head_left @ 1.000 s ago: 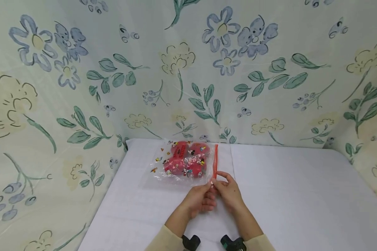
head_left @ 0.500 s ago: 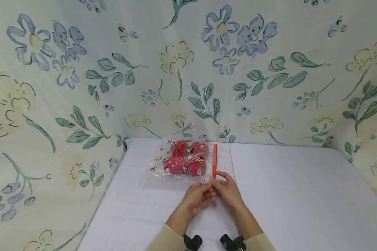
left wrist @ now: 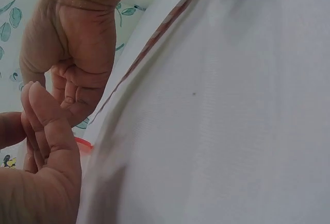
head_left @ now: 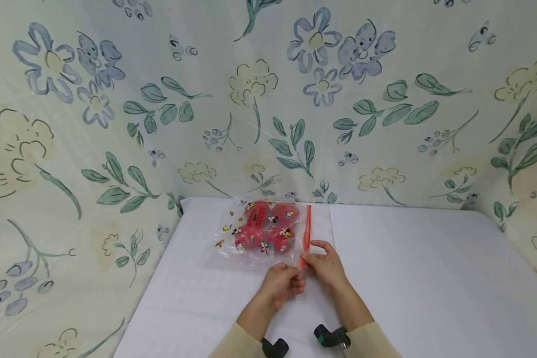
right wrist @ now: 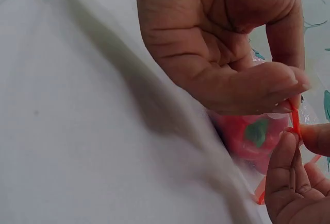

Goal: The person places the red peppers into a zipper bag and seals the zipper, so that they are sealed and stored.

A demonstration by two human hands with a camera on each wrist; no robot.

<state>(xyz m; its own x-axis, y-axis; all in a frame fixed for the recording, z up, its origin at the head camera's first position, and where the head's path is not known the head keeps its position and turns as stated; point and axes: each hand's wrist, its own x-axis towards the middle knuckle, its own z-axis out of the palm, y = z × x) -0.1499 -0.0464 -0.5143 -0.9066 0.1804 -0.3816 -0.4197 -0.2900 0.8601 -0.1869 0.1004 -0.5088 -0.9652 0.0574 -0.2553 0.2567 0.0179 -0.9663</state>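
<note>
A clear zip bag (head_left: 261, 232) printed with small cartoon figures is seen lying on a white table (head_left: 411, 278), toward the far edge at about 12 o'clock from the person's hands. Several red rounded items (head_left: 268, 228) are packed inside it. The bag's orange zip strip (head_left: 306, 231) runs along its right-hand edge, from 12 o'clock down to 6 o'clock in the head view.

The near end of that strip is pinched from both sides. The left hand (head_left: 284, 283) is placed at 7 o'clock of the strip's end, its thumb and fingers closed on the plastic there. The right hand (head_left: 326, 266) is set at 5 o'clock, thumb and forefinger clamped on the same orange edge, just beside the left fingertips. In the right wrist view, the strip (right wrist: 295, 118) is shown squeezed between thumb (right wrist: 258, 87) and finger, with the red contents (right wrist: 247, 134) blurred behind it. In the left wrist view, only a sliver of the orange strip (left wrist: 82, 142) is visible between the two hands, and the grip itself cannot be made out clearly.

Cream sleeves (head_left: 237, 345) are seen at both forearms. The table is backed by a floral curtain (head_left: 259, 99) of blue and yellow flowers with green leaves, hung at 9, 12 and 3 o'clock.
</note>
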